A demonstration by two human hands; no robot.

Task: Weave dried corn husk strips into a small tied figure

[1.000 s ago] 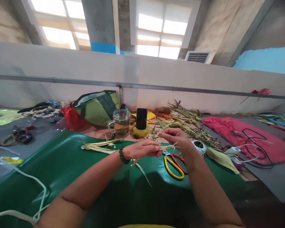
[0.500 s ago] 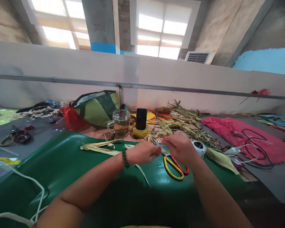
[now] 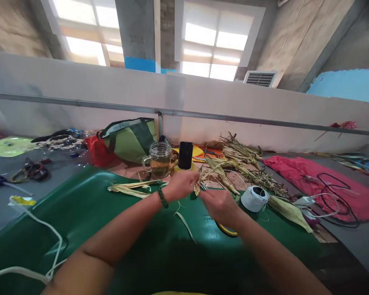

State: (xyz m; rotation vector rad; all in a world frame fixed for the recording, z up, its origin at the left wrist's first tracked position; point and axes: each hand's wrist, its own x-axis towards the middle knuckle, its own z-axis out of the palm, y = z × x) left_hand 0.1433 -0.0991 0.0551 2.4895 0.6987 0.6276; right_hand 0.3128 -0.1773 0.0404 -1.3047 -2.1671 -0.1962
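My left hand (image 3: 184, 183), with a dark green bead bracelet (image 3: 163, 198) at the wrist, is closed on a small tan piece of dried corn husk (image 3: 197, 189). My right hand (image 3: 219, 205) is closed close beside it, its fingertips turned toward the husk; what they pinch is hidden. Under the right hand lies a pair of scissors, mostly covered, with part of its yellow handle (image 3: 228, 232) showing. A narrow husk strip (image 3: 185, 225) rests on the green mat (image 3: 160, 246) in front. To the right stands a white spool (image 3: 254, 199) with fine thread near it.
Behind my hands are a glass mug (image 3: 160, 160) of liquid and a phone (image 3: 185, 155) propped upright. Husk strips (image 3: 129, 189) lie left, dried stalks (image 3: 242, 153) back right. A green bag (image 3: 132, 141), pink cloth (image 3: 335, 192) and white cable (image 3: 49, 229) lie around.
My hands have shifted: the left slightly up, the right down and left, now covering most of the scissors. The white spool has come into fuller view, and the whole view has shifted slightly.
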